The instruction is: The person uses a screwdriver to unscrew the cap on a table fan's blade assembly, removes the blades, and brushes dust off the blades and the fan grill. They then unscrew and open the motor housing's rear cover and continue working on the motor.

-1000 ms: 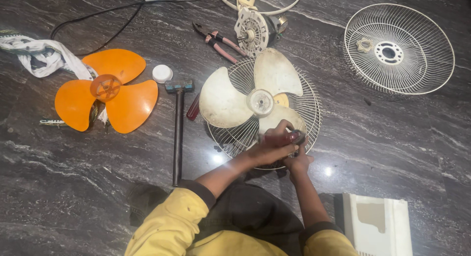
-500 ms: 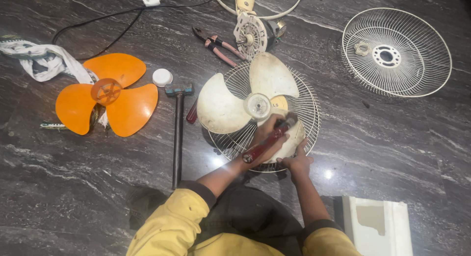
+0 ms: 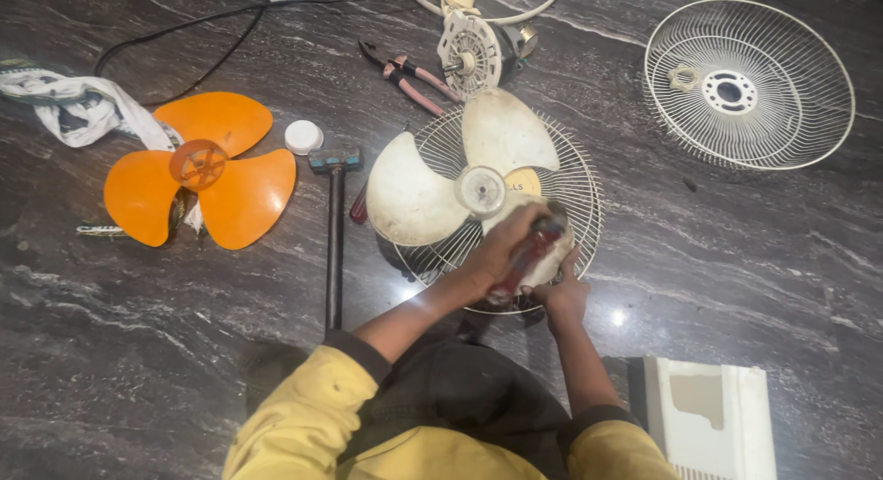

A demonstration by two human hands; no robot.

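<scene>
A cream three-bladed fan blade [image 3: 432, 190] lies on a round wire fan guard [image 3: 581, 200] on the dark stone floor. My left hand [image 3: 501, 250] grips a red-handled screwdriver [image 3: 524, 259], its tip pointing toward the near blade. My right hand [image 3: 563, 291] holds the near edge of that blade and the guard rim, right beside the tool.
An orange fan blade [image 3: 198, 167] lies at left beside a cloth [image 3: 74, 103] and a white cap [image 3: 303, 136]. A hammer [image 3: 334, 213], red pliers [image 3: 405, 75], a fan motor [image 3: 478, 48], a second wire guard [image 3: 747, 83] and a white plastic panel [image 3: 713, 416] lie around.
My left hand has lifted from the guard's near rim and now angles the red screwdriver up over the near blade. The right hand stays at the rim.
</scene>
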